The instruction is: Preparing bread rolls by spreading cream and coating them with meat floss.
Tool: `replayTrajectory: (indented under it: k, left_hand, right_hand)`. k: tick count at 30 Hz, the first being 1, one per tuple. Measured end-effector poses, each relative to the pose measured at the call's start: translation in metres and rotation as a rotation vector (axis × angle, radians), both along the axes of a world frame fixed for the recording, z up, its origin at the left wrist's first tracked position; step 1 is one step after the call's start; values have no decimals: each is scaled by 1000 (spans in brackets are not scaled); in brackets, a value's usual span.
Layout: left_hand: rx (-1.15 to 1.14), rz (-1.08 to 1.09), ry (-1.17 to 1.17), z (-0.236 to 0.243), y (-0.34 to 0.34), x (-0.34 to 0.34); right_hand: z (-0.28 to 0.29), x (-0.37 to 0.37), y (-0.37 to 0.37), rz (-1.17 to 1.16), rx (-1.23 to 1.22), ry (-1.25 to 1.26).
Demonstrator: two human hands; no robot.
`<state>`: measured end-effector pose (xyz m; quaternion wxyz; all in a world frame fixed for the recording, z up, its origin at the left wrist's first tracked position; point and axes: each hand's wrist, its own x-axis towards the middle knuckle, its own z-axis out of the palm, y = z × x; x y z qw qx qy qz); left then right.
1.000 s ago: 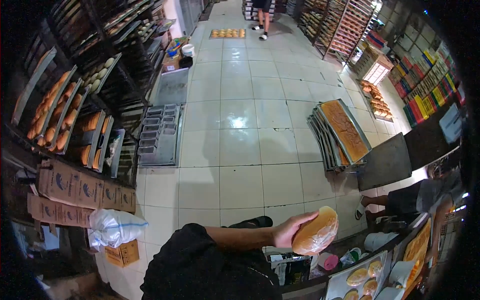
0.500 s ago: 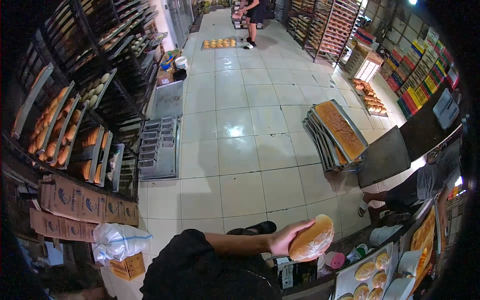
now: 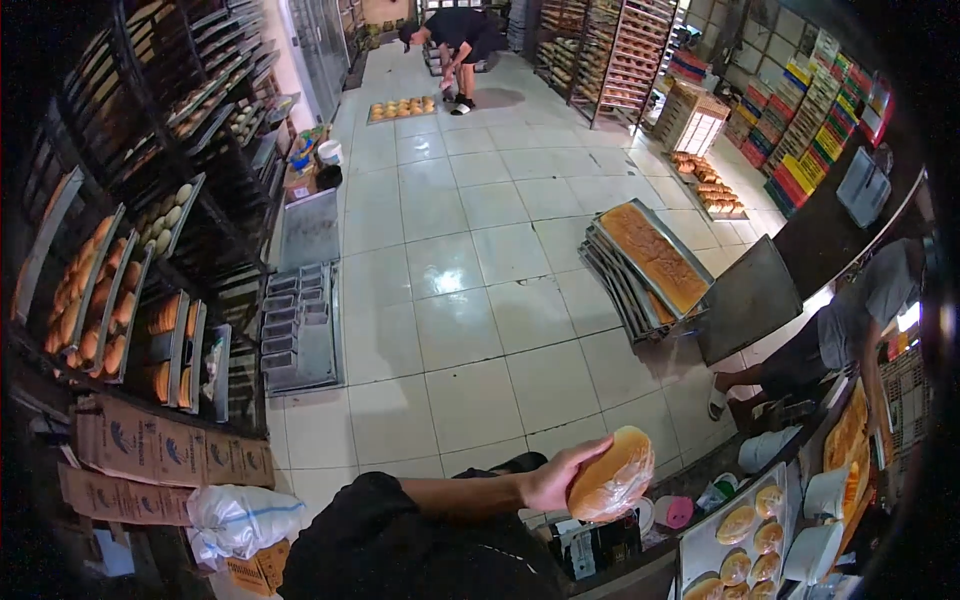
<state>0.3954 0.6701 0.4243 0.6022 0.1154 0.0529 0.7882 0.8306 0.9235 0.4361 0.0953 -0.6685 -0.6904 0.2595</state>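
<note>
My left hand [image 3: 550, 485] extends from a black sleeve across the lower middle, closed round an oblong golden bread roll [image 3: 612, 475] in clear plastic wrap. My right hand is not visible. Just right of the held roll are a pink container [image 3: 678, 513] and a light tray [image 3: 697, 562] bearing several buns [image 3: 735, 520]. White containers [image 3: 812, 555] and a golden slab of bread [image 3: 840, 440] lie beyond that tray.
A co-worker [image 3: 850, 320] leans at the right; another [image 3: 450, 45] bends over near a tray of buns [image 3: 400, 108]. Bread racks [image 3: 110, 300] line the left. Stacked pans [image 3: 650, 270] and mould trays [image 3: 300, 330] lie on the tiled floor. Cardboard [image 3: 170, 450] and a white sack [image 3: 245, 520] are lower left.
My view has swung slightly, my left hand still round the roll. The far co-worker has bent down, and the one at the right has an arm lowered toward the bread slab.
</note>
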Motion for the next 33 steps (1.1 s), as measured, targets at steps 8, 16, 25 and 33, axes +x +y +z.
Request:
replayTrajectory:
  k: [8,16,25,33]
  left_hand:
    - [-18,72,23,8,10,-8]
    - [-107,113,76,-4,17,-6]
    - [-343,131,105,-23,19,-19]
    - [-362,95,57,-45,15,-47]
  right_hand:
    - [6,-23,9,-21,153,74]
    - [-19,-30,36,-79,347,110]
    - [-32,20,31,-132,452,-13]
    - [27,-6,-2,-239,422,-214]
